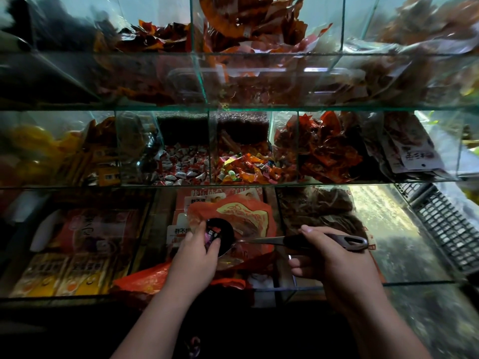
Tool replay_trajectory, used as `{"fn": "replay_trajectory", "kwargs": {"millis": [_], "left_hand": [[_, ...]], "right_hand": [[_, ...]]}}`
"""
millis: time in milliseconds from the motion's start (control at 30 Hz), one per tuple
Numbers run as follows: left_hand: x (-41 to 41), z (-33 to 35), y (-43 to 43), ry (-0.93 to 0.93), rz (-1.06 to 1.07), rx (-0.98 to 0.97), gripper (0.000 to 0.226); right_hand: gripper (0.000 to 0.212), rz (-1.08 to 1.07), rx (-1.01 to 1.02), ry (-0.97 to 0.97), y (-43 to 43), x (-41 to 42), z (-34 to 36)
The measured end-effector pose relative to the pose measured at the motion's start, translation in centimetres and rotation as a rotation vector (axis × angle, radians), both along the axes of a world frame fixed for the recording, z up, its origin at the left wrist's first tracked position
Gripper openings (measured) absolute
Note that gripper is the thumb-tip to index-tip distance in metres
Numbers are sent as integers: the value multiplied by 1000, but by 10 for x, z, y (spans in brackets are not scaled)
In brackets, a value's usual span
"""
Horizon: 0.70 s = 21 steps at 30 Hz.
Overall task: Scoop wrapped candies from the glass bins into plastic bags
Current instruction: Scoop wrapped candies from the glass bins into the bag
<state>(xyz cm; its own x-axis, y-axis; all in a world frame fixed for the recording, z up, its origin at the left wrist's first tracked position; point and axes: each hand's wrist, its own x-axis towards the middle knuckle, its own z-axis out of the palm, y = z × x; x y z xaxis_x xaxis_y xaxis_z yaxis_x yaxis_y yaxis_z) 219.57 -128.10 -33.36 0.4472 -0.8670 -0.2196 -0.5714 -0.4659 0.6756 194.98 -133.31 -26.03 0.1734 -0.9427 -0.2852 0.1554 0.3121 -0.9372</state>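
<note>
Gripping the ladle (pixel 259 240), the right hand (pixel 334 257) holds it over the orange plastic bag (pixel 248 211); the left hand (pixel 194 255) pinches a wrapped candy (pixel 213 233) inside.

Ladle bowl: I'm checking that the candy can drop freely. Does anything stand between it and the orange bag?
Only the left hand: its fingers reach over the ladle bowl's near rim and seem to pinch the wrapped candy in it. The orange bag lies directly behind and around the bowl; nothing else visible intervenes.
</note>
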Motion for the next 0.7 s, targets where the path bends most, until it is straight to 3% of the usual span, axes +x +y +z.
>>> {"fn": "replay_trajectory", "kwargs": {"millis": [233, 467, 700], "left_hand": [[-5, 1, -6, -107, -14, 89, 70], [-9, 1, -1, -45, 13, -30, 63], [-16, 0, 3, -275, 16, -100, 75]], "right_hand": [[17, -43, -68, -3, 13, -1, 16], [8, -66, -65, 10, 16, -10, 29], [14, -65, -110, 20, 24, -15, 40]]}}
